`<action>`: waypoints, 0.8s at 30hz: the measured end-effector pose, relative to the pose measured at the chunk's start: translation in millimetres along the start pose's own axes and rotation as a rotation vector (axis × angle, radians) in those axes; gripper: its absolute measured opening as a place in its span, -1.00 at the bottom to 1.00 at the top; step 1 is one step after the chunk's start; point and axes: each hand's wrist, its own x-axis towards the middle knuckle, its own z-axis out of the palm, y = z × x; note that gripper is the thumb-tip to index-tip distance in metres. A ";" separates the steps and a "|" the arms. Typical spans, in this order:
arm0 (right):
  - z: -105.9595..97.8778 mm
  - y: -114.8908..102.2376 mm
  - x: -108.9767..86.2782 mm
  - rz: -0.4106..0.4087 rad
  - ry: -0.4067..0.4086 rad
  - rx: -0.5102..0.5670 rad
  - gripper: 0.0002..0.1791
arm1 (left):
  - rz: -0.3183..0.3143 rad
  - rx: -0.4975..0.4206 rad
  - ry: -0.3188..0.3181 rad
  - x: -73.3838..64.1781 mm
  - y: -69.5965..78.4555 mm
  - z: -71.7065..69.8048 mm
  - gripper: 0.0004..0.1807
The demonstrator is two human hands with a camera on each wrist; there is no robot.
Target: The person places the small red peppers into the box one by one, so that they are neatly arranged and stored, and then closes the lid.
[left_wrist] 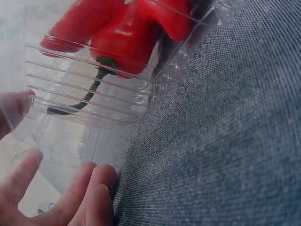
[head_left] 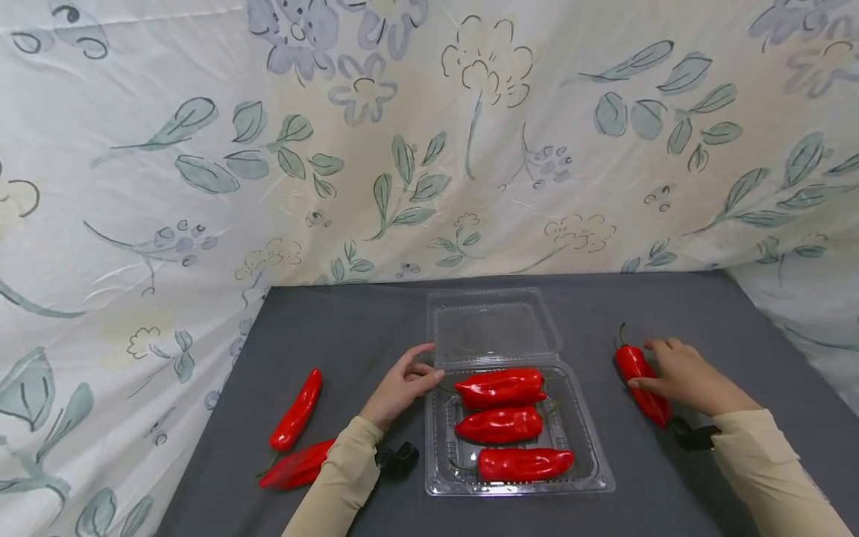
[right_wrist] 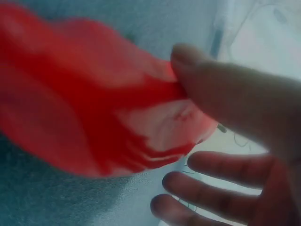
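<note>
A clear plastic clamshell box (head_left: 520, 488) lies with its lid folded back, holding three red peppers, among them the lowest red pepper (head_left: 526, 465). At its upper left corner is my left hand (head_left: 403, 384), its thumb touching the rim and its index finger by the lid (head_left: 493, 328). In the left wrist view, those fingers (left_wrist: 101, 176) are beside the ribbed plastic wall. To the right of the box, my right hand (head_left: 691, 377) is at another red pepper (head_left: 632, 364). Its thumb lies over that pepper, while the other fingers are spread apart from it in the right wrist view.
Two more red peppers lie left of the box: one slanted pepper (head_left: 297, 410) and, below it, another pepper (head_left: 295, 468) partly behind my left sleeve. All rests on a dark grey cloth surface (head_left: 376, 321). A flower-patterned curtain (head_left: 403, 149) hangs behind it.
</note>
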 end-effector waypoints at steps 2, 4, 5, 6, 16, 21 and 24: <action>0.0 1.2 -0.5 -0.014 0.001 -0.001 -0.18 | -0.005 0.000 0.002 0.1 -0.1 0.0 -0.35; -0.3 1.9 -0.5 -0.025 0.003 -0.005 -0.22 | -0.008 -0.002 0.001 0.3 -0.6 0.0 -0.35; -0.5 2.3 -0.4 -0.029 0.001 -0.004 -0.24 | -0.011 -0.005 0.000 0.3 -0.7 0.0 -0.34; -0.6 2.7 -0.3 -0.031 -0.005 -0.001 -0.26 | -0.011 -0.006 -0.002 0.2 -0.9 0.1 -0.34; 1.2 6.1 1.3 -0.086 -0.038 0.058 -0.39 | -0.015 -0.004 -0.005 -0.6 1.7 0.6 -0.34; 2.4 5.0 1.7 -0.095 -0.022 0.048 -0.41 | -0.014 0.000 -0.009 -0.3 1.6 0.1 -0.34; 0.7 2.8 1.5 -0.112 0.002 0.038 -0.43 | -0.012 -0.001 -0.010 0.4 1.7 -0.1 -0.33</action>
